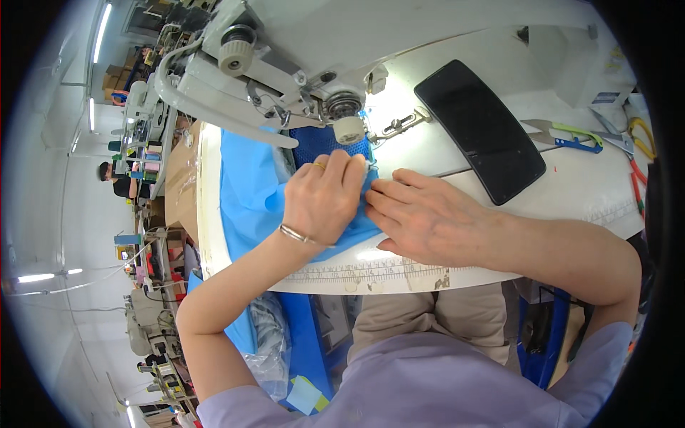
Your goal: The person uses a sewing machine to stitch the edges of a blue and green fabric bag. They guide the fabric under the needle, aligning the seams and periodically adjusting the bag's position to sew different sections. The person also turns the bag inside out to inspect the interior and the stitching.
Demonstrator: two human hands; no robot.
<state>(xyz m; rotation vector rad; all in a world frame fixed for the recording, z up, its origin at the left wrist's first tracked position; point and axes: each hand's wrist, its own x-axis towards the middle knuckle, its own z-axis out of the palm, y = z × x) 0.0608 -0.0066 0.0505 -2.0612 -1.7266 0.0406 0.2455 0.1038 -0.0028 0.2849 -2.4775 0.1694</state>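
Light blue fabric (246,185) lies on the white sewing table, with a darker blue mesh piece (314,145) at its far end below the sewing machine head (300,78). My left hand (325,196) is closed on the fabric's right part, knuckles up; its fingertips are hidden. Beside it, my right hand (428,217) lies nearly flat, fingers stretched leftward and touching the fabric's right edge. Something small and whitish (369,165) shows by my left fingers, too small to name. The needle area is partly hidden behind the machine's dials.
A black smartphone (481,128) lies right of the machine head. Farther right are thread snips (564,135) and scissors (642,139). A metal guide (399,127) sits on the machine bed. Along the near table edge runs a ruler strip (371,272). Another person (123,184) is far left.
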